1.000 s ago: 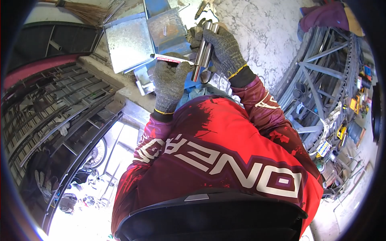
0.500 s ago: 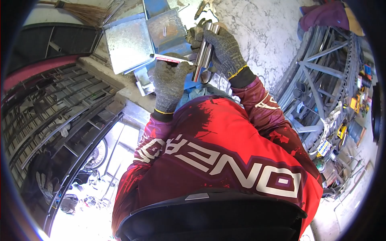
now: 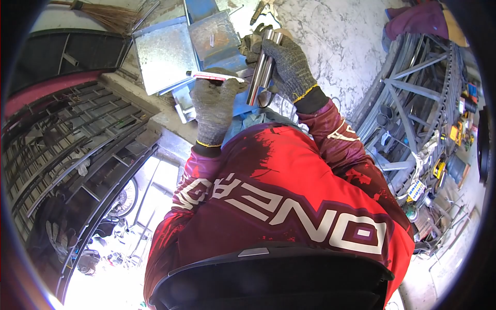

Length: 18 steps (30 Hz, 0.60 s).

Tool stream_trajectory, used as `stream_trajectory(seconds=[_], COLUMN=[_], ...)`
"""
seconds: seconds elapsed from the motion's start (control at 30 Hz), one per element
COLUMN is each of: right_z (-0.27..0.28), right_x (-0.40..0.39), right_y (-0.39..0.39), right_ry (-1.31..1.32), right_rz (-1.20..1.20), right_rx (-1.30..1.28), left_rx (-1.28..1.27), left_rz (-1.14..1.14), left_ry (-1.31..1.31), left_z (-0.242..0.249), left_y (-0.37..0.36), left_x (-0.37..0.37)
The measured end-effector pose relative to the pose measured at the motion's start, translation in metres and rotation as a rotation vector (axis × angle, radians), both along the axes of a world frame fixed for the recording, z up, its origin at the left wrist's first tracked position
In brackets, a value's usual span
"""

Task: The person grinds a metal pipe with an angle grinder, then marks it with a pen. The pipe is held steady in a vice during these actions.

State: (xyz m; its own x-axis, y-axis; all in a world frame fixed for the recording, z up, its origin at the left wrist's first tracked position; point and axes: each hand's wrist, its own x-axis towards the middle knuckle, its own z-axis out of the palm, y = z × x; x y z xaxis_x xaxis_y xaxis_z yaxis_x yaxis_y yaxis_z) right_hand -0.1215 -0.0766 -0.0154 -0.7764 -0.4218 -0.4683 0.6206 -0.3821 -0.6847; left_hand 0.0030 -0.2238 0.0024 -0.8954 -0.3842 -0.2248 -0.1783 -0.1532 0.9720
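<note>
My left hand [image 3: 214, 103], in a grey knit glove, is closed around a white marker pen [image 3: 207, 76] with red print and a dark end. The pen lies crosswise above the fist, pointing left and right. My right hand [image 3: 292, 64], gloved the same way, grips shiny metal tubes [image 3: 261, 72] held side by side and tilted. A small gap separates the left glove from the lower part of the tubes. Behind the tubes, some dark gloves or cloth [image 3: 251, 42] are partly hidden.
A galvanised metal sheet [image 3: 163, 57] and a rusty, blue-edged plate [image 3: 213, 39] lie beyond my hands. Dark metal grilles [image 3: 77, 150] stand at left. Steel bars and trusses [image 3: 413, 88] are stacked at right, with a broom [image 3: 108, 16] at the top left.
My left hand has shifted slightly left with the marker pen, so the pen's right end has drawn away from the tubes. My right hand and the tubes have hardly moved.
</note>
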Motion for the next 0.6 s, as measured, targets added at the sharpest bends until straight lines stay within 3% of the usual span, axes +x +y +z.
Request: stream_trajectory(seconds=[0.33, 0.6], right_z=[0.007, 0.008], right_x=[0.003, 0.004], right_y=[0.0, -0.001], right_ry=[-0.005, 0.011], right_rz=[-0.011, -0.026], right_rx=[0.005, 0.017], left_rx=[0.078, -0.106], left_rz=[0.033, -0.025], left_ry=[0.05, 0.04], left_z=[-0.005, -0.01], left_y=[0.007, 0.007], left_x=[0.002, 0.004])
